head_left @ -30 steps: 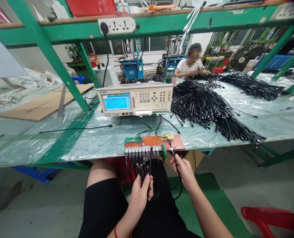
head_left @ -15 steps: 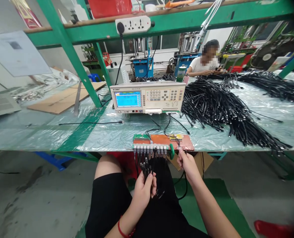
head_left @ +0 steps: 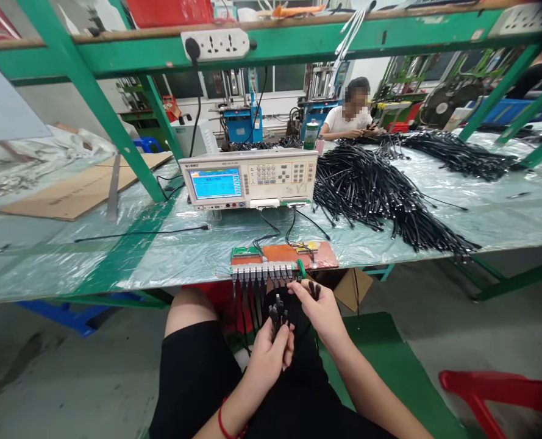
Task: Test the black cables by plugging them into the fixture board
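Note:
My left hand (head_left: 273,347) is closed round a bunch of black cables, their plug ends (head_left: 278,312) pointing up above my lap. To its right, my right hand (head_left: 314,302) is closed on black cable ends, close under the right part of the connector row (head_left: 262,270). Several black cables hang down from that row at the table's front edge. Behind it lies an orange board (head_left: 277,253) with a green circuit board (head_left: 246,251) at its left. Thin cables run from it to the tester (head_left: 252,180), whose blue screen is lit.
A large heap of black cables (head_left: 375,189) covers the table on the right. One cable (head_left: 142,234) lies at the left, near flat cardboard (head_left: 69,192). Across the table sits a person (head_left: 350,116) in white. A green frame (head_left: 293,46) crosses above.
My right hand has moved left along the connector row and now has black cable ends in it. My left hand still holds its bunch. The view has turned to the right.

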Tool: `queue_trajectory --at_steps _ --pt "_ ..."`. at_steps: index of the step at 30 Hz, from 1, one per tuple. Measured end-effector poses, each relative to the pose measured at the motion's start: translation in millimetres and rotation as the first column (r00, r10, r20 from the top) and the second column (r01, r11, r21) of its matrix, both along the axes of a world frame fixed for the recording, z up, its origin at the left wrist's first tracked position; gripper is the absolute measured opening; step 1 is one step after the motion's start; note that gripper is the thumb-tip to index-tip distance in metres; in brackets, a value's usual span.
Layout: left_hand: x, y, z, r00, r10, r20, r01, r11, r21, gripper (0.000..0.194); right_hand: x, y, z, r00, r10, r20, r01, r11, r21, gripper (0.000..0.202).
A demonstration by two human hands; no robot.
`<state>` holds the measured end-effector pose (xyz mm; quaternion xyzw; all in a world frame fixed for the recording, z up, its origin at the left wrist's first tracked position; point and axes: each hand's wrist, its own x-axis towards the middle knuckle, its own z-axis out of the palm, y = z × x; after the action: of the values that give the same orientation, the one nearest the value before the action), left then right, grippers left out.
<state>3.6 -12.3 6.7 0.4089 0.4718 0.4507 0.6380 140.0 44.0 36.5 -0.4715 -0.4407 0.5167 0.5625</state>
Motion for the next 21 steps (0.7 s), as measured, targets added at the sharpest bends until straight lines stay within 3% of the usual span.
queue_trajectory --at_steps 3,6,11,16,21 --pt "-3 1 3.0 0.997 0.061 -0.053 -0.056 0.994 0.092 0.054 1 3 2.6 0.991 0.016 -0.130 -0.018 1.000 -0.016 0.049" --pt "-8 5 7.7 0.985 0.166 -0.044 -0.157 0.975 0.158 0.052 13 8 -3.0 0.976 -0.068 -0.205 0.064 0.998 -0.026 0.048" --pt "-13 7 7.9 0.984 0.179 0.007 -0.178 0.977 0.120 0.050 37 23 -26.5 0.958 -0.217 -0.189 0.200 0.974 -0.107 0.057" --pt "-11 7 2.2 0.989 0.150 0.009 -0.150 0.987 0.061 0.055 40 35 -43.7 0.966 -0.208 -0.153 0.191 0.974 -0.119 0.057" --pt "-10 11 1.2 0.983 0.171 0.061 -0.169 0.985 -0.034 0.065 35 40 -47.1 0.968 -0.198 -0.154 0.181 0.977 -0.115 0.058"
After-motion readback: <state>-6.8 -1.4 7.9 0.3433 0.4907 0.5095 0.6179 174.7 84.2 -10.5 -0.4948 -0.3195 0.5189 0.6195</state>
